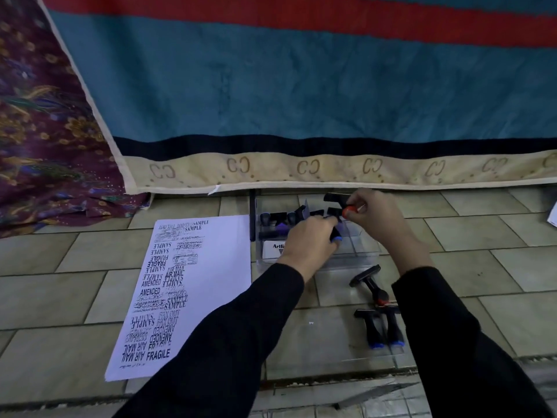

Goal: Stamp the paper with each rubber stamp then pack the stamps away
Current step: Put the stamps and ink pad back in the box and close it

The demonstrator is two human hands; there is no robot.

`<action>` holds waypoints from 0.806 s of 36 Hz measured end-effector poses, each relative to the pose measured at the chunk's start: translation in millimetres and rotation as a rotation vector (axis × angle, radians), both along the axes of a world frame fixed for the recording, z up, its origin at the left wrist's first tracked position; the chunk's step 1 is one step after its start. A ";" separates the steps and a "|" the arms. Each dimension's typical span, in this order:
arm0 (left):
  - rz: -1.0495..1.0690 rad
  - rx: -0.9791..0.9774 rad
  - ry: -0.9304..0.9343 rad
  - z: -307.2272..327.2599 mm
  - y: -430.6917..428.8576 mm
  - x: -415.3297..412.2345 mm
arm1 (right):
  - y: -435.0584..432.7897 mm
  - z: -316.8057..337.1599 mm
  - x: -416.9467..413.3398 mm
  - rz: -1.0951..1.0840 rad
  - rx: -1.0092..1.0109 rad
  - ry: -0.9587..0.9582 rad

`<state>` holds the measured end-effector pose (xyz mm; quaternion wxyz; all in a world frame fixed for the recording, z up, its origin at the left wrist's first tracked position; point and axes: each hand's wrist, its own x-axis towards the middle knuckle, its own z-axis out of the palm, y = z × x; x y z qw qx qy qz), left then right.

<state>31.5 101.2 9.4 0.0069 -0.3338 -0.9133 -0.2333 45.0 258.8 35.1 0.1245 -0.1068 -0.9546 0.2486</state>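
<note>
A white sheet of paper [180,294] covered in black stamp marks lies on the tiled floor at the left. To its right stands a clear plastic box [358,251] with several black stamps inside. My left hand [310,239] is over the box, closed on a blue-tipped stamp [336,235]. My right hand [376,215] holds a red-tipped black stamp [339,200] above the box's far side. Three more stamps lie on the floor to the right: a red-tipped one [369,283] and two blue-tipped ones [381,327].
A teal, red and cream blanket [301,86] hangs just behind the box. Patterned maroon cloth [45,131] lies at the far left. A black stamp pad edge [252,215] stands between paper and box. Clear lid [373,357] lies under the blue-tipped stamps.
</note>
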 end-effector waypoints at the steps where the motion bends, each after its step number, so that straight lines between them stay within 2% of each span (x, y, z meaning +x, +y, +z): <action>1: -0.003 -0.029 0.001 -1.4 3.4 -1.5 | 0.6 -2.7 -5.2 0.005 0.012 -0.022; 11: -0.024 -0.078 0.029 2.0 13.2 -3.8 | 7.9 -18.8 -31.1 0.049 0.172 -0.149; 21: -0.030 -0.133 -0.045 -1.5 9.1 1.1 | 5.1 -20.1 -40.4 0.072 0.099 -0.185; 29: -0.053 -0.254 0.048 0.0 16.5 6.7 | 1.7 -18.9 -46.8 0.134 0.050 -0.189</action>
